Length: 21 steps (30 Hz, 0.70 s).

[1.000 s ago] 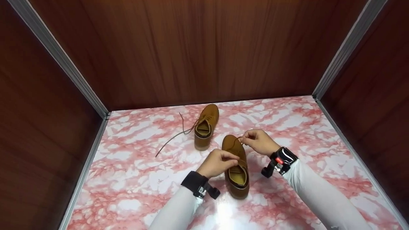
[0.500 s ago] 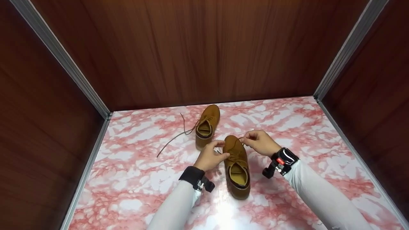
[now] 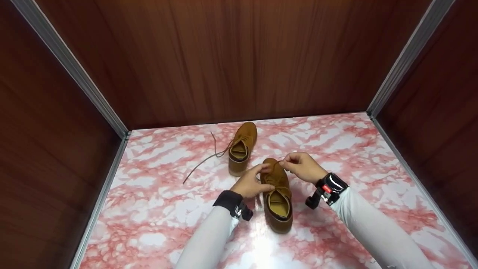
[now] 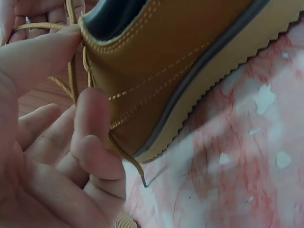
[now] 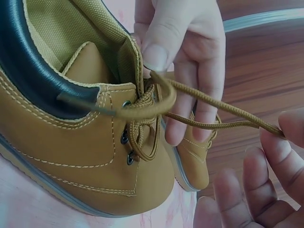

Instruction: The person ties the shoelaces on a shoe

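The nearer tan lace-up shoe (image 3: 280,225) stands upright on the floor, toe pointing away from me. My right hand (image 3: 305,168) pinches a brown shoelace (image 5: 221,105) between thumb and forefinger, pulled out taut from the lacing in the right wrist view. At the shoe's left side, my left hand (image 3: 249,184) has thumb and fingers spread apart, the thumb tip right at the top of the lacing. A loose lace end (image 5: 95,105) curls over the collar in the right wrist view. Another lace end (image 4: 138,168) hangs by the shoe's side in the left wrist view.
A matching shoe (image 3: 239,166) stands behind and to the left, its untied laces (image 3: 201,162) trailing leftward on the floor. Pink-and-white marbled flooring (image 3: 149,209) lies beneath. Dark wood panels (image 3: 224,63) with grey metal edging (image 3: 108,112) enclose the back and sides.
My left hand moved off the lacing to the shoe's left, then came back over it with fingers spread. My right hand stays almost still, pinching the shoelace.
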{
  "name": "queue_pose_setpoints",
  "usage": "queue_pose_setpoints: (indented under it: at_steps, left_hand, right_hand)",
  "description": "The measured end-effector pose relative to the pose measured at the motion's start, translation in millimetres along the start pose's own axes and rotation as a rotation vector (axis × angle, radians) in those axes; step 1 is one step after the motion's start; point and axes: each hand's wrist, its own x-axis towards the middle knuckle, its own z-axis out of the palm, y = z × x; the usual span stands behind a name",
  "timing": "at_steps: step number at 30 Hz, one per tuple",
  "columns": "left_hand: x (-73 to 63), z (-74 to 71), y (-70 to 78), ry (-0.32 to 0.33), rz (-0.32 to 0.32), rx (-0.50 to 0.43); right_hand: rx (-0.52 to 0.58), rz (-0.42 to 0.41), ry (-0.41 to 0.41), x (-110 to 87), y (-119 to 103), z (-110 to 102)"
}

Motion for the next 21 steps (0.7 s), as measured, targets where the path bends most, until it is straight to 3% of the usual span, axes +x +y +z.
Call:
queue_pose_setpoints:
  at_steps: [7,16,21]
  left_hand:
    - [1.2,6.2,3.9,0.052,0.029,0.021]
    - [2.9,10.3,5.7,0.057,0.069,-0.025]
    - [3.6,12.1,6.2,0.068,0.074,-0.036]
  right_hand:
    - [0.0,-0.01,-0.01,0.4,1,-1]
    - [0.035,-0.001,-0.034,-3.0,11,-7]
    - [-0.002,-0.005,-0.035,-9.6,25,-8]
